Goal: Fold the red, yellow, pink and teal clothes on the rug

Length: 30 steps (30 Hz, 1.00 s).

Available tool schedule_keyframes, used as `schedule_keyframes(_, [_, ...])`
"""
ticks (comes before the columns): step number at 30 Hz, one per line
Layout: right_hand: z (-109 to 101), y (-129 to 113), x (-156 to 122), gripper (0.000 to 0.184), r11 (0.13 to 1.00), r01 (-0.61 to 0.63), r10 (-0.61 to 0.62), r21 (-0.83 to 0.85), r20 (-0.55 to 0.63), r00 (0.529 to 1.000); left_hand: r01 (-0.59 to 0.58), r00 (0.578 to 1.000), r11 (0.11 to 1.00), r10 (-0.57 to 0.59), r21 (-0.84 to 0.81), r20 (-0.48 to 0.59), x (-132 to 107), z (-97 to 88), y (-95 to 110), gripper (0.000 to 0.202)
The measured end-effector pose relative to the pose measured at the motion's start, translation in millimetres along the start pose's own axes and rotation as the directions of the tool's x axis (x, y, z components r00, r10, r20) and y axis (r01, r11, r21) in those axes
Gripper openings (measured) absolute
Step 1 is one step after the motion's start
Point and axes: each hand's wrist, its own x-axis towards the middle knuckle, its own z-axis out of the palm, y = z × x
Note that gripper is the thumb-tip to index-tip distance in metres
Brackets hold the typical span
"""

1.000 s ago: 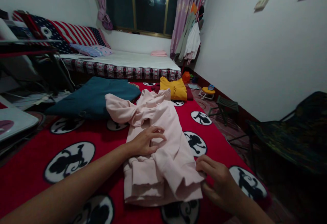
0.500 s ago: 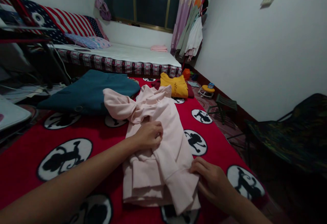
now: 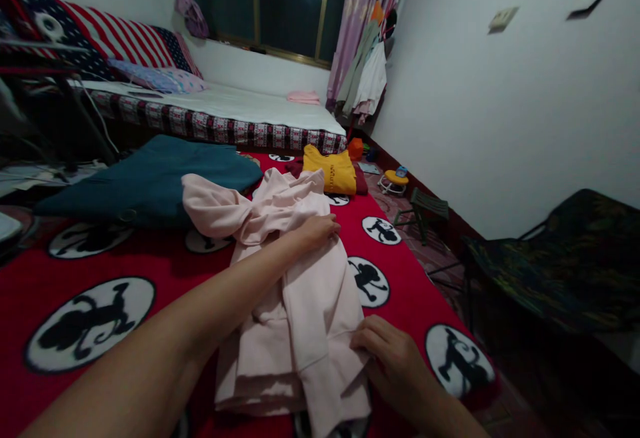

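A pale pink sweatshirt (image 3: 305,305) lies on a red blanket (image 3: 165,271) printed with black-and-white monkey circles. My left hand (image 3: 320,230) reaches across it and rests on its upper right part, fingers curled onto the cloth. My right hand (image 3: 387,361) presses the garment's lower right edge, where a sleeve is folded down over the body. The other sleeve (image 3: 215,211) trails off to the left.
A dark teal garment (image 3: 150,181) lies at the left, a folded yellow garment (image 3: 333,170) beyond the pink one. Behind stands a bed (image 3: 225,118) with a flag pillow. A small stool (image 3: 425,208) and a dark folding chair (image 3: 565,258) stand at the right.
My left hand has slid up and to the right along the sweatshirt. The right sleeve has been folded inward over the body, and my right hand moved left with it.
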Motion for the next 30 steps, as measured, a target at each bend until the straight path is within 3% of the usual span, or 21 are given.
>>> schedule_keyframes(2, [-4,1,-5,0.022,0.998,0.038,-0.036,0.050,-0.040,0.999,0.080,0.989,0.996,-0.083,-0.026,-0.126,-7,2.5,-5,0.024])
schedule_keyframes(5, [-9,4,-15,0.018,0.988,0.079,-0.066,0.131,-0.101,0.993,0.211,0.884,0.961,-0.265,-0.178,-0.384,-20,2.7,-11,0.029])
schedule_keyframes(7, [-10,6,-22,0.016,0.987,0.071,-0.057,0.141,-0.100,0.993,0.215,0.838,0.940,-0.317,-0.266,-0.444,-25,2.1,-14,0.028])
schedule_keyframes(11, [-20,-3,-22,0.015,0.994,-0.021,0.016,0.106,0.052,0.999,0.218,0.884,0.938,-0.307,-0.268,-0.354,-25,1.0,-6,0.038])
schedule_keyframes(14, [-41,-19,-11,0.013,0.985,-0.137,0.115,0.107,0.192,0.975,0.273,0.928,0.937,-0.316,-0.219,-0.196,-37,-2.3,16,0.058])
schedule_keyframes(16, [-50,-23,0,0.009,0.986,-0.125,0.112,0.111,0.117,0.987,0.228,0.972,0.955,-0.236,-0.188,-0.019,-55,-6.5,36,0.071])
schedule_keyframes(18, [-47,-15,13,0.026,0.996,-0.058,0.059,0.071,-0.022,0.998,0.138,0.979,0.973,-0.106,-0.184,0.173,-78,-12.8,54,0.088])
schedule_keyframes(20, [-33,3,30,0.048,1.000,0.006,-0.007,-0.009,-0.047,0.999,0.042,0.963,0.977,0.016,-0.209,0.268,-100,-21.7,66,0.083])
schedule_keyframes(22, [-15,24,50,0.058,0.997,0.036,-0.032,-0.071,0.052,0.998,-0.036,0.950,0.955,0.125,-0.296,0.287,-118,-33.1,70,0.068])
schedule_keyframes(25, [-3,42,81,0.040,0.993,-0.005,0.030,-0.115,0.217,0.976,0.002,0.942,0.887,0.153,-0.462,0.298,-141,-53.5,65,0.042])
schedule_keyframes(27, [-5,40,100,0.033,0.986,-0.079,0.113,-0.145,0.244,0.963,0.108,0.974,0.872,0.004,-0.478,0.227,-155,-68.7,55,0.027])
schedule_keyframes(29, [-7,32,117,0.033,0.981,-0.133,0.158,-0.143,0.179,0.971,0.188,0.977,0.913,-0.212,-0.361,-0.028,-169,-85.3,39,0.020])
schedule_keyframes(30, [-6,28,124,0.030,0.983,-0.140,0.155,-0.120,0.134,0.979,0.238,0.934,0.939,-0.292,-0.249,-0.208,-176,-93.8,29,0.019])
